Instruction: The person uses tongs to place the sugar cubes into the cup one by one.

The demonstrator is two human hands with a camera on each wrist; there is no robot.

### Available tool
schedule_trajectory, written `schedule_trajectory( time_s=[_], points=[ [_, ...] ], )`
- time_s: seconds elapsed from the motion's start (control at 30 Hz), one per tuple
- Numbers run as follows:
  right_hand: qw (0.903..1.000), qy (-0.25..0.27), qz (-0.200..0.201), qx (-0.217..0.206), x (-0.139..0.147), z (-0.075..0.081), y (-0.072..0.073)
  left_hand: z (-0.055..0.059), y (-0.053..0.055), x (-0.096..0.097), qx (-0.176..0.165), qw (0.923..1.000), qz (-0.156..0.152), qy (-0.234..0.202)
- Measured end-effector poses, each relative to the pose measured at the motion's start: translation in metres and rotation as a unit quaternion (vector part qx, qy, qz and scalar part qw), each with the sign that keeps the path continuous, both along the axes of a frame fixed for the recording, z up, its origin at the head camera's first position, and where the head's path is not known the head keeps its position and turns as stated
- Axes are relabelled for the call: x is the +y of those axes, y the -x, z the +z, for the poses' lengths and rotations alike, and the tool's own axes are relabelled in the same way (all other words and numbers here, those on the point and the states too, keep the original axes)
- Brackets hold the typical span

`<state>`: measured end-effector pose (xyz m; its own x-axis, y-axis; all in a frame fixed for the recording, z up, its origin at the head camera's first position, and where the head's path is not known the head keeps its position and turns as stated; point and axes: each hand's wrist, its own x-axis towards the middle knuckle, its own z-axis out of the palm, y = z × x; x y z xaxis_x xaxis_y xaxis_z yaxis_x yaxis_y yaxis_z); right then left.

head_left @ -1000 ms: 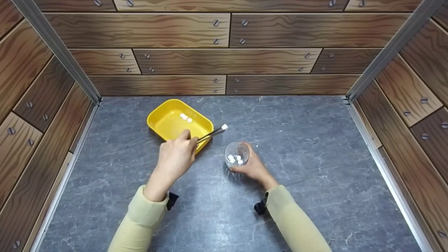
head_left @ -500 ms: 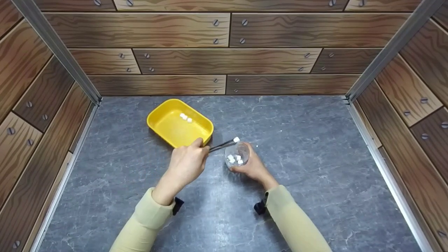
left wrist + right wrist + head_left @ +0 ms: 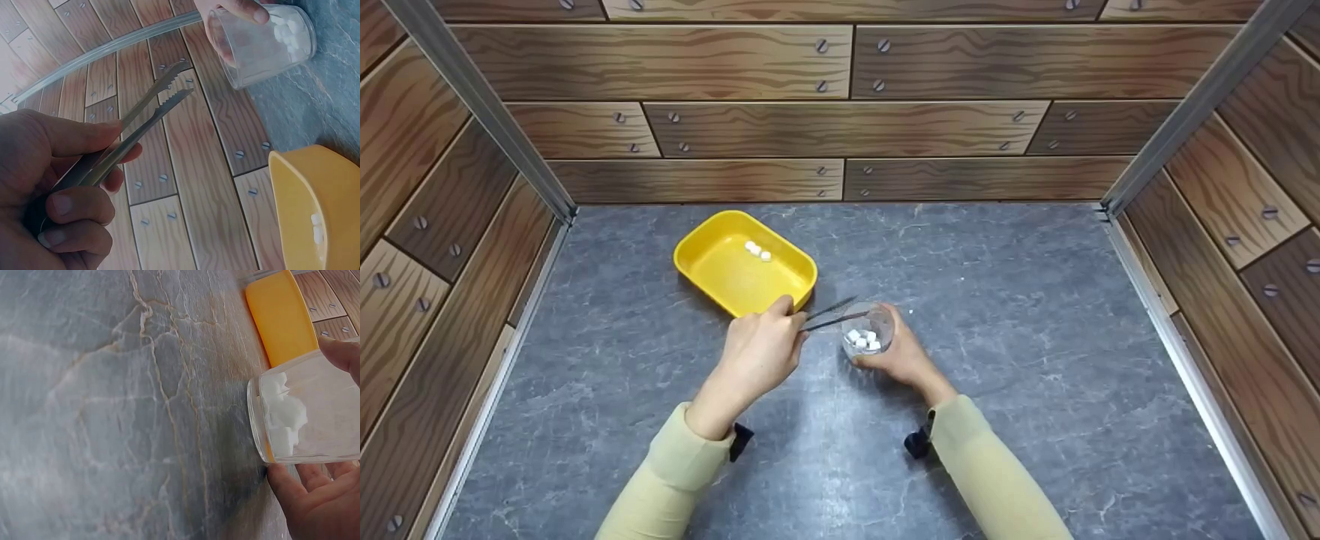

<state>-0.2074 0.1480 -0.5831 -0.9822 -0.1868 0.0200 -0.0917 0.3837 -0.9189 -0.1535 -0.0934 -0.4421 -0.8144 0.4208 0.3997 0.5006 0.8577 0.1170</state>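
My left hand (image 3: 761, 349) grips dark metal tongs (image 3: 135, 136) with serrated tips. Those tips stand apart, nothing between them, at the rim of a clear glass (image 3: 332, 405) in the head view. Fingers and thumb of my right hand (image 3: 911, 360) curl around this glass, steadying it upright on the floor panel. Several small white cubes (image 3: 861, 342) lie heaped in its bottom. Left of it sits a yellow plastic tub (image 3: 720, 281), where a few more white pieces (image 3: 757, 250) lie close together near the far side.
Both containers rest on a grey marbled surface (image 3: 997, 300). Wood-patterned walls (image 3: 750, 131) close it in at the back and sides, with metal corner posts (image 3: 1207, 112). A tiny white crumb (image 3: 910, 311) lies just right of the glass.
The left hand moved right and toward me from the tub to the glass. The tongs opened, and the white cube they pinched is now in the glass. The right hand stayed put.
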Motion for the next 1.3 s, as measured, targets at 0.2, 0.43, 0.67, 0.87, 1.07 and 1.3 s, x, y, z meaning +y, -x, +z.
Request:
schedule_trajectory(
  time_s=[0.2, 0.43, 0.67, 0.87, 1.07, 1.3],
  points=[
    [0.9999, 0.01, 0.008, 0.004, 0.001, 0.0, 0.0, -0.002, 0.002, -0.006, -0.002, 0.9998, 0.016, -0.009],
    [0.9999, 0.013, 0.005, 0.004, 0.001, 0.001, 0.0, -0.003, 0.006, -0.015, -0.027, 0.9965, 0.057, -0.055],
    [0.9995, 0.031, 0.003, 0.008, 0.0, 0.0, 0.001, -0.007, 0.011, -0.025, -0.035, 0.993, 0.087, -0.071],
    [0.9997, 0.018, -0.014, -0.005, -0.002, 0.002, -0.001, -0.011, 0.014, -0.03, -0.039, 0.9917, 0.1, -0.07],
    [0.9993, 0.01, -0.026, -0.026, -0.004, 0.004, -0.002, -0.015, 0.017, -0.034, -0.046, 0.9906, 0.109, -0.068],
    [0.9995, 0.006, -0.027, -0.013, -0.004, 0.003, -0.003, -0.019, 0.018, -0.038, -0.046, 0.9896, 0.118, -0.068]
  ],
)
